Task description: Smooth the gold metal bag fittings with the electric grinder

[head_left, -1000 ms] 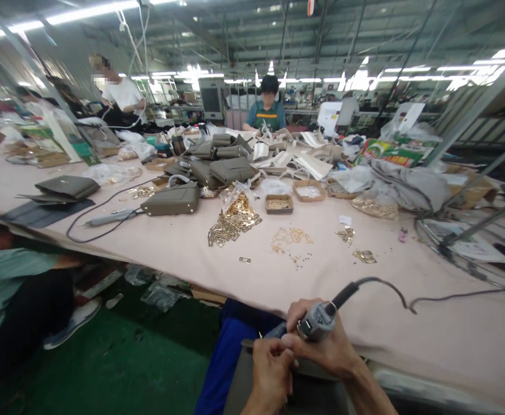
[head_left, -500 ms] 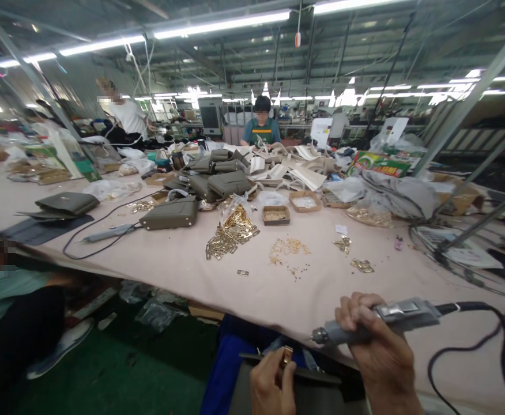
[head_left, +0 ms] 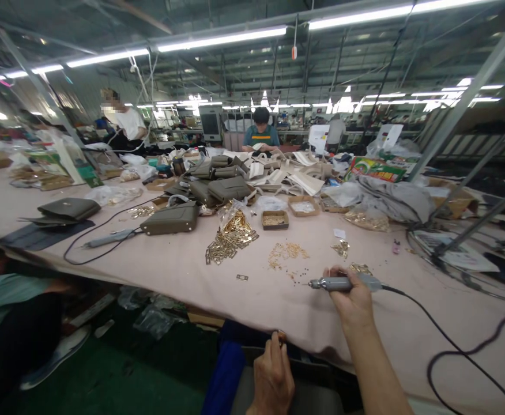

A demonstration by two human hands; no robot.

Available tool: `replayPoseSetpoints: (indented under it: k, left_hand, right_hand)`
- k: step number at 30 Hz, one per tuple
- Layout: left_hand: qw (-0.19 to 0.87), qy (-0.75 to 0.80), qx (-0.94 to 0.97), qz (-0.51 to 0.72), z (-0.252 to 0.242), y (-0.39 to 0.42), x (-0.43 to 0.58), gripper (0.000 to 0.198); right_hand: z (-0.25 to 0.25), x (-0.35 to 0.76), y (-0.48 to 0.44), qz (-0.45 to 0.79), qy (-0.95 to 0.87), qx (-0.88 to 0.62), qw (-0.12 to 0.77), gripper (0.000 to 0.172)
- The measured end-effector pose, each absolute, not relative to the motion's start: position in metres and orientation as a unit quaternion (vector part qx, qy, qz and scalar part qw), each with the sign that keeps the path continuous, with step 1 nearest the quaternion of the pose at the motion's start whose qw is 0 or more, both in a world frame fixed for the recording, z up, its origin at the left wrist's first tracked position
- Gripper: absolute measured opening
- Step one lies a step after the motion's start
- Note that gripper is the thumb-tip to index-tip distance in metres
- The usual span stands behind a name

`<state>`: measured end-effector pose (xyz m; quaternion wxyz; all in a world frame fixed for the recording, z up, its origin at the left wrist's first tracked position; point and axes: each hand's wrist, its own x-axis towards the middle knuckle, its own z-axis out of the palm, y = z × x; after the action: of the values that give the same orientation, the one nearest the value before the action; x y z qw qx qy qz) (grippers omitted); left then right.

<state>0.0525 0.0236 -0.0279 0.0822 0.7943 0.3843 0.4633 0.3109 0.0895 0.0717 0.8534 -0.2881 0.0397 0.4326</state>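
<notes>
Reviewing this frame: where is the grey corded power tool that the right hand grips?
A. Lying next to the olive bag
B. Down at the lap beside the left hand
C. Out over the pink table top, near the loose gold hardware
C. The right hand holds the grey corded tool out over the pink table, near scattered gold hardware, apart from the left hand.

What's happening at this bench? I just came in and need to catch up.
A person works at a long pink table. The right hand grips a corded power tool over the tabletop, near scattered gold fittings. The left hand pinches a small metal piece at the table's near edge, above a dark panel. Grey bags lie farther back, where other people work.
</notes>
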Motion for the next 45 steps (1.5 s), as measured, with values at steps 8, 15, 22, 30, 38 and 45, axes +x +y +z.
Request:
replayPoseSetpoints:
  k: [8, 15, 22, 30, 38, 45]
  left_hand:
    - [0.108, 0.395, 0.780, 0.473, -0.033, 0.027, 0.051, 0.032]
    - [0.116, 0.385, 0.782, 0.476, -0.037, 0.034, 0.049, 0.028]
    - [0.220, 0.384, 0.751, 0.491, -0.053, 0.032, 0.047, 0.032]
    - [0.240, 0.375, 0.741, 0.503, -0.055, 0.032, 0.048, 0.033]
    - [0.232, 0.385, 0.740, 0.501, -0.049, 0.032, 0.046, 0.031]
    - [0.224, 0.384, 0.744, 0.499, -0.042, 0.032, 0.045, 0.028]
  right_hand:
    - [0.055, 0.319, 0.154, 0.414, -0.010, -0.284, 0.865, 0.022]
    - [0.029, 0.316, 0.172, 0.403, -0.018, -0.288, 0.869, 0.014]
    - [0.016, 0.316, 0.173, 0.399, -0.024, -0.285, 0.871, 0.019]
    - [0.014, 0.313, 0.176, 0.385, -0.034, -0.301, 0.872, 0.024]
    - [0.016, 0.309, 0.177, 0.376, -0.040, -0.311, 0.872, 0.025]
    - [0.016, 0.308, 0.177, 0.369, -0.041, -0.317, 0.873, 0.028]
